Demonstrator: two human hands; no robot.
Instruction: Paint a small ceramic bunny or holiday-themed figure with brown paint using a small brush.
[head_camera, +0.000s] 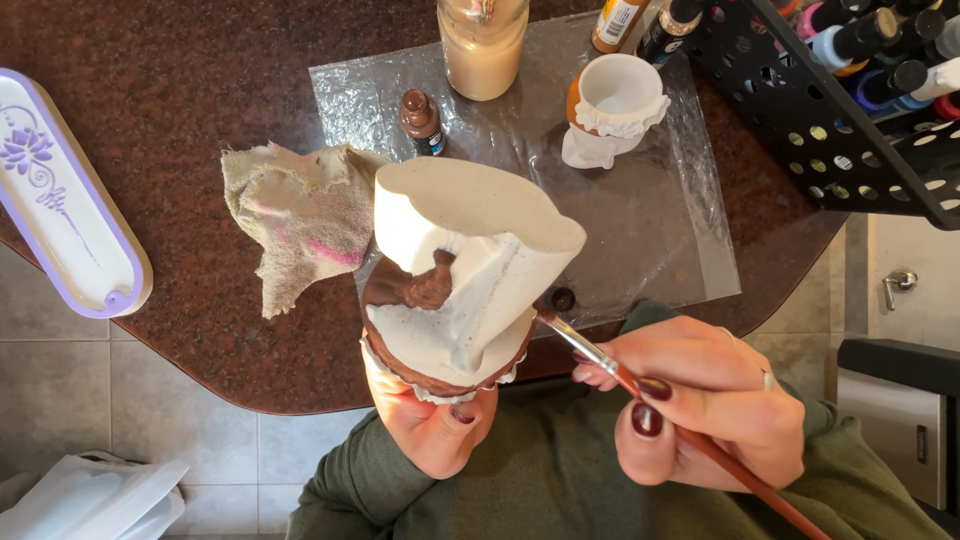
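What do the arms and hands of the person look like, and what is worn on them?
Both arms wear long olive-green sleeves of soft fabric that reach the wrists. The hands are bare, without gloves. The right hand has nails painted dark burgundy and a thin pale ring on one finger. On the left hand, one dark-painted nail shows; no ring or watch can be seen there.

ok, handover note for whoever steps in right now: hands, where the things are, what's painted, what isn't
Left hand: grips the white plaster figure from below, tilted toward the camera.
Right hand: holds a thin brush, tip at the figure's lower right edge.
Done: brown paint on the lower rim and a patch on the left side.
Left: most of the figure is bare white.
Nearby: open brown paint bottle, stained rag, second small figure on the plastic sheet.
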